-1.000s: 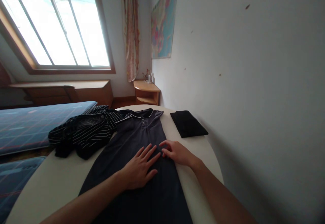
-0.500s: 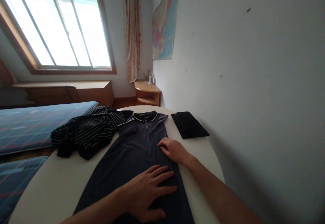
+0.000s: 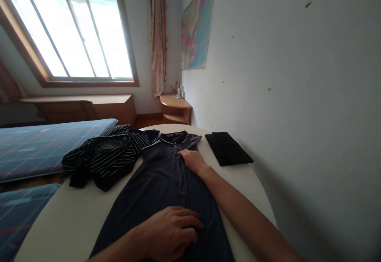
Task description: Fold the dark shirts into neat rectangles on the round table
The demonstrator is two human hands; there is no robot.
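Observation:
A dark navy polo dress (image 3: 160,178) with a black white-edged collar and a short buttoned placket lies face up, its collar at the far end. My right hand (image 3: 193,160) is at the lower end of the placket, its bent fingers closed on the fabric; a crease runs down from there. Lower on the dress rests my left hand (image 3: 172,230), palm down, with loosely bent fingers somewhat apart and nothing visible in them. Its thumb is mostly hidden.
The dress lies on a round white table (image 3: 68,222). Left of it is a crumpled black-and-white striped garment (image 3: 110,155); right of it, a folded black cloth (image 3: 228,149). A blue plaid mattress (image 3: 38,147) lies left, and a white wall (image 3: 297,115) stands close right.
My right hand has moved up and left from the dress's side to the placket. My left hand's spread fingers have curled in, and it sits slightly lower. The view has shifted slightly.

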